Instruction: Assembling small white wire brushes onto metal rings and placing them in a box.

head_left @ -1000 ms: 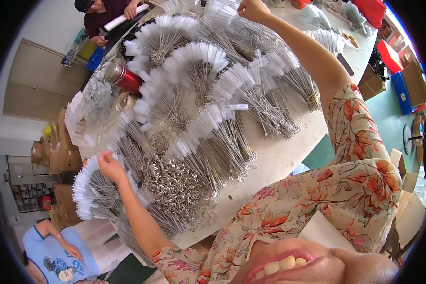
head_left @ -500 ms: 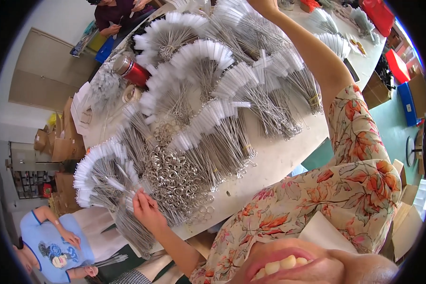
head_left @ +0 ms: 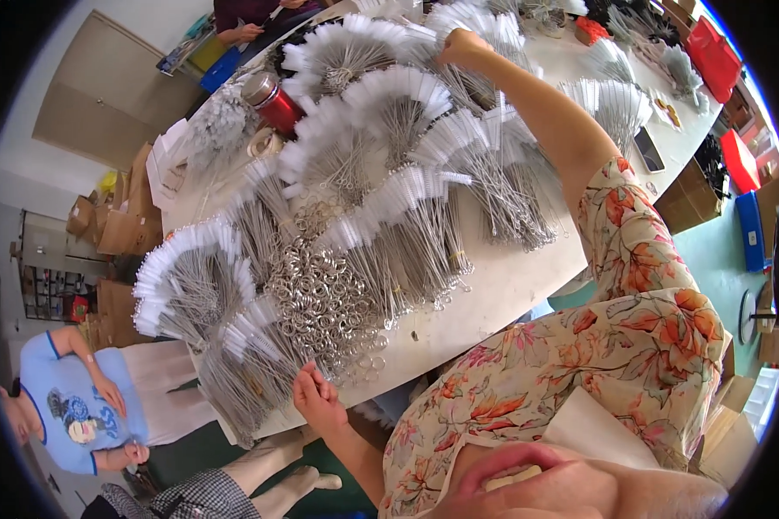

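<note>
Bundles of white-bristled tube brushes with thin wire handles cover the table. Some handles end in small loops. My right hand is closed among the far bundles; what its fingers hold, if anything, is hidden. My left hand is beside the table's near edge, fingers curled together, and I cannot make out anything in them. Just beyond it lies a pile of silver metal rings. To its left is a bundle of brushes, with another fanned-out bundle behind.
A red flask and a tape roll sit at the far left of the table. A phone lies at the right. A person in a light-blue shirt is at the left; another's dark sleeve shows at the top.
My left hand has drawn back from the near-left brushes to the table edge. My right hand now shows fully among the far brushes; before, the top edge cut it off. The view has shifted.
</note>
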A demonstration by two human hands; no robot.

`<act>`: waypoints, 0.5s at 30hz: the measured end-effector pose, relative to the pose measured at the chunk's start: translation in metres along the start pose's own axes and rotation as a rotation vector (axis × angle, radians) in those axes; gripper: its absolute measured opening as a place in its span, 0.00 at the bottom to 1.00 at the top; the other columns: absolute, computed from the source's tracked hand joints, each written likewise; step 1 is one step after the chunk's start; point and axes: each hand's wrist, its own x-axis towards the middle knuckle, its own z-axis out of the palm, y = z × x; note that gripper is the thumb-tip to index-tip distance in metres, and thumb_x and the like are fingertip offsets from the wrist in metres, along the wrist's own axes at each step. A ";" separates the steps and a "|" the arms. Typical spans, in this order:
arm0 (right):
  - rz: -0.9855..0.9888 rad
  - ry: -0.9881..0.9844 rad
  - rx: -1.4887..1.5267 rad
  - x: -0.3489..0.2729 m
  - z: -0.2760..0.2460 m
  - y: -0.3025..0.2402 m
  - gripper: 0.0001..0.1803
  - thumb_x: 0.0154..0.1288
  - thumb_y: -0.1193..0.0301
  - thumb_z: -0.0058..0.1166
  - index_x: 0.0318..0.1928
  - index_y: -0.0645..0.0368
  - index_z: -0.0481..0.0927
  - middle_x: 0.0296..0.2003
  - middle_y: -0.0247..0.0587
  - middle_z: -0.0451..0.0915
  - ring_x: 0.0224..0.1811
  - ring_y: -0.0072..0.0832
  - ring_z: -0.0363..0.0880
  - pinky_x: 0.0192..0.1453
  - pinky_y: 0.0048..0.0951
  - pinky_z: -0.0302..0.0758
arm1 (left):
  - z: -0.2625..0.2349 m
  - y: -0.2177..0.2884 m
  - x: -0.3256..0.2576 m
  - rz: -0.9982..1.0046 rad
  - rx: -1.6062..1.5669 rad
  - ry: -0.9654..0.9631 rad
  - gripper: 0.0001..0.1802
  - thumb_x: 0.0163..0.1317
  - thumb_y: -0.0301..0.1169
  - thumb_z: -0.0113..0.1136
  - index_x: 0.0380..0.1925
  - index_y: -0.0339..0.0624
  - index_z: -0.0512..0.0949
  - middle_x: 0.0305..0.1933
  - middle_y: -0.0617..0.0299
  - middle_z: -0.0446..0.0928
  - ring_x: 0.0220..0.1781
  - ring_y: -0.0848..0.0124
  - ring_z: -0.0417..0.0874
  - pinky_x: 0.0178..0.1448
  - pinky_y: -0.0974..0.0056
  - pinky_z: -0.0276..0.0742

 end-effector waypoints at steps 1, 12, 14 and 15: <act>-0.009 0.000 -0.002 0.005 0.000 0.002 0.17 0.42 0.56 0.61 0.33 0.48 0.83 0.29 0.39 0.82 0.37 0.32 0.80 0.41 0.35 0.75 | 0.001 0.001 0.000 0.004 -0.006 0.007 0.14 0.66 0.37 0.50 0.39 0.36 0.75 0.24 0.67 0.67 0.16 0.85 0.58 0.16 0.79 0.49; -0.614 0.469 0.186 -0.037 -0.047 -0.059 0.13 0.59 0.62 0.48 0.33 0.59 0.77 0.29 0.47 0.78 0.34 0.43 0.77 0.39 0.40 0.73 | 0.044 0.007 0.009 0.158 0.092 -0.086 0.14 0.65 0.31 0.50 0.39 0.28 0.76 0.22 0.69 0.66 0.20 0.84 0.59 0.21 0.76 0.52; -0.793 0.270 0.585 -0.078 -0.053 -0.097 0.12 0.62 0.67 0.45 0.28 0.63 0.76 0.28 0.51 0.76 0.31 0.45 0.76 0.34 0.41 0.71 | 0.065 0.025 0.015 0.222 0.156 -0.158 0.13 0.64 0.30 0.51 0.40 0.29 0.77 0.20 0.71 0.66 0.18 0.87 0.57 0.19 0.77 0.48; -0.665 -0.013 0.816 -0.114 -0.053 -0.117 0.13 0.65 0.67 0.44 0.29 0.63 0.76 0.27 0.48 0.77 0.29 0.41 0.77 0.33 0.39 0.72 | 0.082 0.035 0.013 0.261 0.204 -0.200 0.13 0.65 0.30 0.50 0.39 0.29 0.76 0.21 0.70 0.65 0.17 0.86 0.55 0.18 0.77 0.48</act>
